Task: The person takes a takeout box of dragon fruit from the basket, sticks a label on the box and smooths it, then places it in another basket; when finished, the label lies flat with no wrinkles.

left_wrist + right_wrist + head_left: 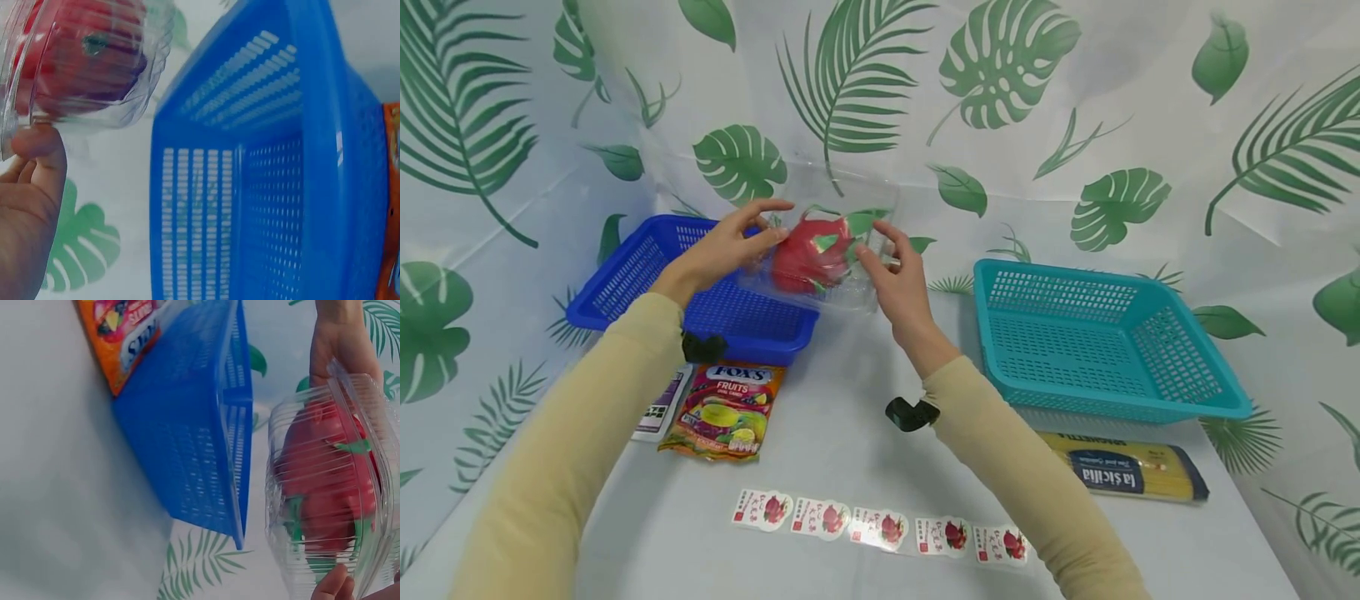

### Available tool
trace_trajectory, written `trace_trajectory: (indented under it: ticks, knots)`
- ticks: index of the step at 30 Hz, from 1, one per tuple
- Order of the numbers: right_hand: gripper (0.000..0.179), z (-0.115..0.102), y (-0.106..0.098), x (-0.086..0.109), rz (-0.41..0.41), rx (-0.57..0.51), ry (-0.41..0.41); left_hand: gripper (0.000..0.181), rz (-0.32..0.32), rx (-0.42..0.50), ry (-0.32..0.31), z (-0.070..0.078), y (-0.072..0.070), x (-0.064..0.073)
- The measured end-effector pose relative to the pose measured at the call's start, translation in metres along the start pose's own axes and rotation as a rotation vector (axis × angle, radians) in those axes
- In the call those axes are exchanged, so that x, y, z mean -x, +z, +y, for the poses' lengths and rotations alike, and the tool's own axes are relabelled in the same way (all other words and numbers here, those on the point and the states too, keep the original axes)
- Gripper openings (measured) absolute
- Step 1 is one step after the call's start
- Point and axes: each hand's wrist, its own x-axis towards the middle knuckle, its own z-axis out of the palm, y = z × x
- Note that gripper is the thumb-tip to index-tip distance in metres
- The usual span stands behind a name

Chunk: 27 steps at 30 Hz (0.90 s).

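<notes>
A clear plastic clamshell box (857, 296) is held up between both hands, above the right end of the blue basket (745, 321). Inside it lies a red dragon fruit (808, 254) with green scales. At the box's left edge, my left hand (726, 246) pinches the rim; in the left wrist view its thumb (39, 140) presses against the plastic. My right hand (904, 283) grips the opposite side, its fingertips (334, 584) on the box in the right wrist view. Whether the lid is fully closed I cannot tell.
On the right stands a teal basket (1097, 400), with a spaghetti pack (1138, 473) in front of it. A Fox's candy bag (722, 412) and a white card-like item (662, 408) lie before the blue basket. Several dragon fruit stickers (880, 529) line the table's front.
</notes>
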Motion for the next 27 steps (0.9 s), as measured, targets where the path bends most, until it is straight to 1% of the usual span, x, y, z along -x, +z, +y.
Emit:
trace_trajectory:
  ticks: [5,12,15,18,27]
  knots:
    - [0.05,0.001,-0.01,0.003,0.016,0.042,0.028,0.056,0.002,0.019,-0.006,0.003,0.013,0.003]
    - [0.047,0.002,-0.024,0.009,0.006,0.053,0.08,0.054,-0.021,0.041,0.003,0.005,0.032,0.005]
    - [0.046,0.003,-0.03,0.012,0.01,0.065,0.102,0.053,-0.02,0.058,0.009,0.007,0.041,0.007]
    - [0.045,0.005,-0.035,0.015,0.005,0.072,0.108,0.052,-0.013,0.077,0.012,0.008,0.049,0.009]
    - [0.046,0.011,-0.046,0.024,-0.005,0.085,0.157,0.053,-0.015,0.117,-0.014,0.01,0.067,0.014]
